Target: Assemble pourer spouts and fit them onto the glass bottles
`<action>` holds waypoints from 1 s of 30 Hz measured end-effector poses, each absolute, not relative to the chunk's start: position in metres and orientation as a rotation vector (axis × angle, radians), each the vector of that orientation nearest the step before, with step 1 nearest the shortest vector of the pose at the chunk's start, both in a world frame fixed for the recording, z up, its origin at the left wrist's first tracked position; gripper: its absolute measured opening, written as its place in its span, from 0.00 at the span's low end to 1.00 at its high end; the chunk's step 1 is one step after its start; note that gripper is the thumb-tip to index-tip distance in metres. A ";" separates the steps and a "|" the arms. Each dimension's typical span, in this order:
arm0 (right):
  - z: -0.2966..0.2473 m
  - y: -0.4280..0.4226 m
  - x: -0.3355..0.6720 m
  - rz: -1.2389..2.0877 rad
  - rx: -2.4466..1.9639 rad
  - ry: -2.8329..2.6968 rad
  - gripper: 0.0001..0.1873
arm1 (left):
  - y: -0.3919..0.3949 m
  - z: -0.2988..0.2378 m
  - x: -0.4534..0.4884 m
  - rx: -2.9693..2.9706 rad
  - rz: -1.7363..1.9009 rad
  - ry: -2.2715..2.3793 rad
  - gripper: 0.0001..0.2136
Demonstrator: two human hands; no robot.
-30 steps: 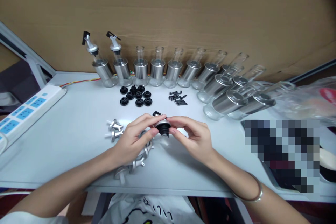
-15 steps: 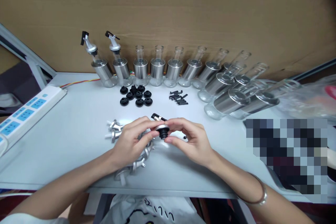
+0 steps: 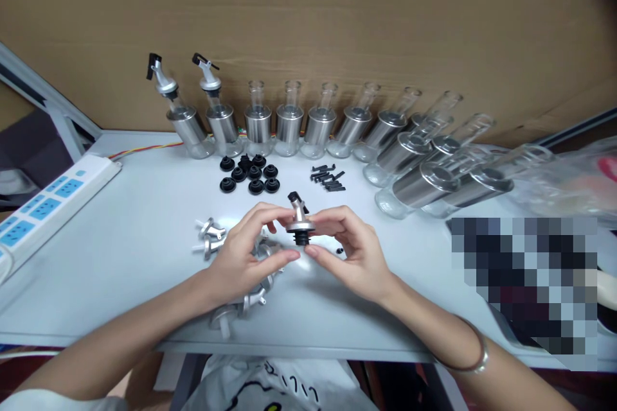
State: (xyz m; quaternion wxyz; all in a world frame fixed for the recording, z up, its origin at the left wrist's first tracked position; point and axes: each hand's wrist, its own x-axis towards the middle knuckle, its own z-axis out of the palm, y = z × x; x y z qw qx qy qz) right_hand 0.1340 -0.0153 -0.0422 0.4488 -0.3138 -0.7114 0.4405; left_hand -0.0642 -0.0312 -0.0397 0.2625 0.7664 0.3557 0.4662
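Between my hands, above the desk, a silver pourer spout [image 3: 299, 226] stands upright, with a black lever on top and a ribbed black stopper below. My right hand [image 3: 354, 250] is closed on its right side, thumb by the stopper and fingers at the flange. From the left, my left hand [image 3: 245, 250] steadies it with curled fingertips, its thumb low beside the stopper. Several loose silver spouts [image 3: 254, 300] lie near and partly behind my left hand. Farther back are black stoppers [image 3: 255, 172] in a cluster and small black levers [image 3: 332, 185].
Along the back stand glass bottles with steel sleeves [image 3: 290, 122]; two at the left carry pourers [image 3: 209, 80]. More bottles [image 3: 424, 185] crowd the right. A white power strip [image 3: 53, 202] lies at left, a plastic bag [image 3: 578, 173] at right. A tiny black piece [image 3: 340, 250] lies beside my right hand.
The pourer spout has turned more upright, so its silver body and lever now show. My left thumb has moved down and slightly away from the stopper.
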 end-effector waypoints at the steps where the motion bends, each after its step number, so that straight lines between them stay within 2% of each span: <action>1: -0.042 -0.015 0.134 1.105 -0.789 -1.783 0.14 | -0.031 -0.040 -0.065 2.096 1.249 0.963 0.18; 3: -0.041 -0.013 0.134 1.100 -0.818 -1.831 0.12 | -0.031 -0.039 -0.066 2.150 1.217 0.966 0.16; 11: -0.044 -0.011 0.135 1.005 -0.796 -1.863 0.12 | -0.030 -0.040 -0.066 2.180 1.134 0.935 0.20; 20: -0.039 -0.015 0.133 1.063 -0.825 -1.857 0.08 | -0.032 -0.037 -0.064 2.002 1.066 1.028 0.11; 30: -0.040 -0.012 0.134 1.168 -0.873 -1.865 0.11 | -0.029 -0.038 -0.067 2.020 1.037 0.973 0.14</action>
